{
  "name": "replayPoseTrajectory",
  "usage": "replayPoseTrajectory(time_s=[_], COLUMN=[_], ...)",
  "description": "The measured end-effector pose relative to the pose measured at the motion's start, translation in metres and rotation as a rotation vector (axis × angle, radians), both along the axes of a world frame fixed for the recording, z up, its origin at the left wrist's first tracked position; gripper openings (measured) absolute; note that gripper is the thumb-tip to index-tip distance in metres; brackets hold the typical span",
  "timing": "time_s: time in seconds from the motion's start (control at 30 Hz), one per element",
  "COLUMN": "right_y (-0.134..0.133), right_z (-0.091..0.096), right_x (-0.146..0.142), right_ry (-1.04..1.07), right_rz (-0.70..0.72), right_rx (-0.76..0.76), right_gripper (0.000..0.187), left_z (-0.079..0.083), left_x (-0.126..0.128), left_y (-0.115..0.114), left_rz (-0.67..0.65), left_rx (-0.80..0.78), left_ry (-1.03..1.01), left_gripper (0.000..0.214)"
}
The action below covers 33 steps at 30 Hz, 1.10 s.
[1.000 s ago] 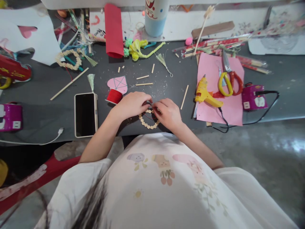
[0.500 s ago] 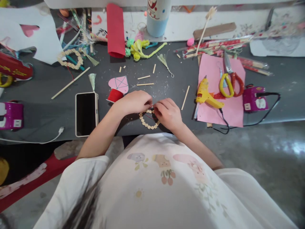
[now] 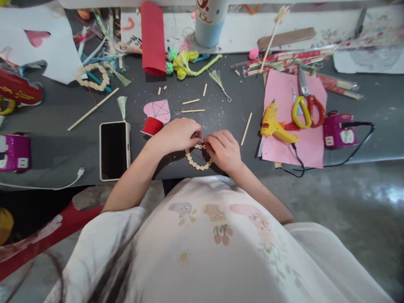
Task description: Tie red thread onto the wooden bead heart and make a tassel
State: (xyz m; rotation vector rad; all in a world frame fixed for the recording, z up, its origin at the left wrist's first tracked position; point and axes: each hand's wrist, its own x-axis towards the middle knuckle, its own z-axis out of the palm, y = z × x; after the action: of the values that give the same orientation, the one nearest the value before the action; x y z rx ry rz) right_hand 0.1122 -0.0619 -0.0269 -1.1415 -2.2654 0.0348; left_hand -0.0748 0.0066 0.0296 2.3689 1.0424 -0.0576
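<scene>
A ring of small pale wooden pieces (image 3: 198,166) lies on the dark table close to my body. Thin red thread (image 3: 197,155) runs across its inside. At the ring's far edge my left hand (image 3: 181,134) is closed in a pinch. My right hand (image 3: 224,150) pinches just opposite, its lower fingers over the ring's right side. The fingertips almost meet on the red thread, and they hide most of what is between them. Beside my left wrist sits a spool of red thread (image 3: 152,126), touching a pink card heart wound with dark thread (image 3: 157,110).
Short sticks (image 3: 193,111) lie beyond my hands. A phone (image 3: 114,150) rests left of my left forearm. To the right, a yellow glue gun (image 3: 277,126) and scissors (image 3: 305,105) lie on pink paper (image 3: 292,155). A second wooden ring (image 3: 100,86) is at far left; a bottle (image 3: 210,25) stands behind.
My fingertips have shifted very slightly at the ring's far edge, still pinched close together. The ring stays in nearly the same place, and the view has moved a little.
</scene>
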Motion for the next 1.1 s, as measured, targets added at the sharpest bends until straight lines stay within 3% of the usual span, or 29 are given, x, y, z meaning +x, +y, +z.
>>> replayPoseTrajectory(time_s=[0.23,0.47,0.6,1.1], right_y=[0.0006,0.0004,0.0006,0.0036], right_z=[-0.0015,0.0014,-0.001,-0.0021], right_x=[0.0006,0.0014,-0.0002,-0.0071], right_ry=[0.035,0.052,0.036,-0.045], right_rz=[0.046,0.04,0.002,-0.104], right_rx=[0.052,0.132,0.096,0.036], right_gripper=[0.018,0.016,0.016,0.021], left_z=[0.0003,-0.0035,-0.0049,-0.0045], left_x=[-0.0013,-0.0007,-0.0015,0.0003], left_y=[0.0012,0.0003,-0.0007,-0.0065], left_rz=[-0.058,0.016,0.067,0.035], left_rx=[-0.091,-0.118,-0.111,-0.101], left_ry=[-0.06,0.005,0.0,0.017], left_gripper=[0.028,0.025,0.025,0.029])
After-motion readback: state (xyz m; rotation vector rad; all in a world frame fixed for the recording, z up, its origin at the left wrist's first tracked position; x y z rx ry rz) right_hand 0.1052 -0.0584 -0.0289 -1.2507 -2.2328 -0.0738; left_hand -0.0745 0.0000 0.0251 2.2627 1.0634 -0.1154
